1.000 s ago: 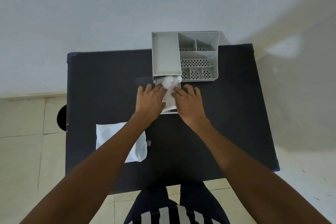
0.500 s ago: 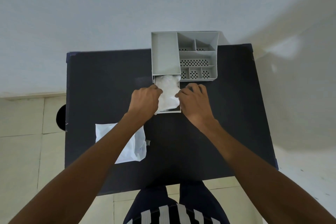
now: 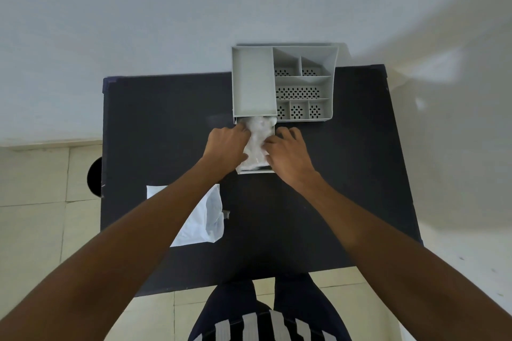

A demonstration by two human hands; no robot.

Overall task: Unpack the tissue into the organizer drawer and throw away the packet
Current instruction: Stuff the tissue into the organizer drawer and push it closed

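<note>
Tucking the soft tissue into the pulled-out drawer with both my hands.

Nearest to me, on the dark surface [image 3: 346, 180] and partly under my left forearm, lies the empty white packet [image 3: 206, 219]; I judge it is thin, light and a little slippery, so it is best to pinch it at one edge or crumple it before throwing away. Further, my left hand [image 3: 227, 147] and my right hand [image 3: 288, 158] have the fingers curled on the two sides of the tissue [image 3: 257, 141], each one pinching it. The tissue lies between them inside the drawer [image 3: 256, 171], soft and easy to tear, so I should press gently from the sides. Behind stands the grey organizer [image 3: 282, 83], touching the wall side.
</note>
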